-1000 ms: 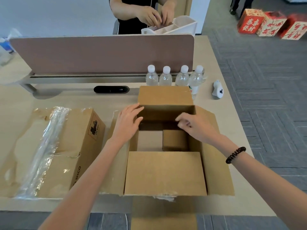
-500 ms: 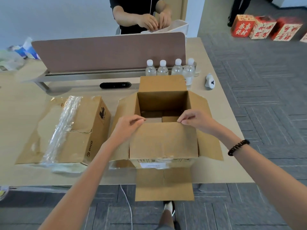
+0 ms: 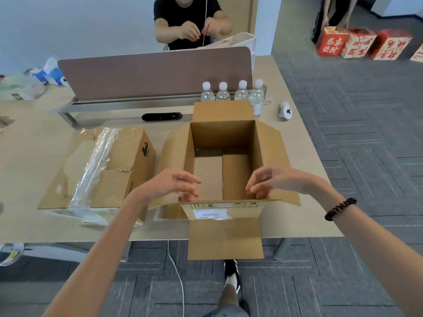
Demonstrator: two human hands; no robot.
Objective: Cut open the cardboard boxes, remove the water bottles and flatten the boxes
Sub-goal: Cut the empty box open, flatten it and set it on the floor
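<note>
- The open box (image 3: 225, 138) stands on the table (image 3: 32, 152) at its near edge, all four top flaps folded outward.
- Its near flap (image 3: 225, 239) hangs down past the table edge, and a white label (image 3: 209, 213) shows on the near wall.
- Inside, only the brown bottom flaps show.
- The left hand (image 3: 169, 184) is over the box's near left corner, fingers loosely curled and spread, gripping nothing. I cannot tell whether the tips touch the cardboard.
- The right hand (image 3: 272, 181) is over the near right corner in the same way, fingers relaxed and apart, holding nothing. A black bracelet (image 3: 340, 209) is on its wrist.
- Four bottles (image 3: 231, 92) stand upright in a row just behind the box, against the foot of the divider (image 3: 155, 72).
- A second box (image 3: 123, 170) lies to the left, partly collapsed, with clear plastic (image 3: 91, 170) across its top.
- A black oblong (image 3: 162, 116) lies by the divider, and a small white object (image 3: 285, 110) sits right of the bottles.
- A person in black (image 3: 190, 21) sits beyond the divider.
- Red boxes (image 3: 359, 43) stand on the floor at far right.
</note>
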